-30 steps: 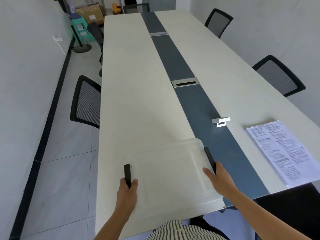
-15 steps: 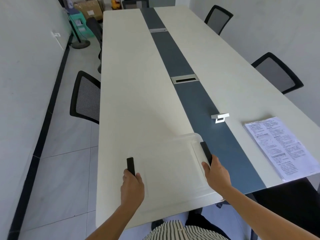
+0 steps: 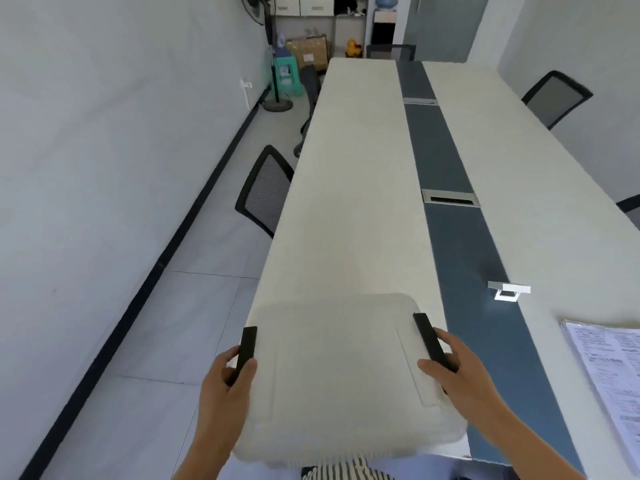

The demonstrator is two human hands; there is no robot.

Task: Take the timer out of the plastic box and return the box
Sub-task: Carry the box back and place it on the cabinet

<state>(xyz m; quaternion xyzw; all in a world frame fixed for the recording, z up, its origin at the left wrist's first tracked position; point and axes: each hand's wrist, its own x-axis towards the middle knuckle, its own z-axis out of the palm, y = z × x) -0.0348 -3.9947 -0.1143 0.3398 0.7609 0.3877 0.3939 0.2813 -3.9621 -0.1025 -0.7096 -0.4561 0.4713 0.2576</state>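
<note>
A translucent plastic box (image 3: 343,372) with its lid on and a black latch on each side is at the near left end of the long table, overhanging the table's left and near edges. My left hand (image 3: 228,375) grips the left latch side. My right hand (image 3: 450,365) grips the right latch side. A small white timer (image 3: 509,292) stands on the dark blue centre strip, well to the right of the box and apart from it. What is inside the box cannot be made out.
The long cream table (image 3: 353,202) stretches ahead, with a cable slot (image 3: 450,197) in the strip. Printed papers (image 3: 609,368) lie at the right edge. Mesh chairs (image 3: 266,192) stand on both sides. Shelves, boxes and a fan crowd the far left corner.
The box has moved left and toward me, now overhanging the table's left edge with both hands gripping its sides. The view has tilted up and swung left.
</note>
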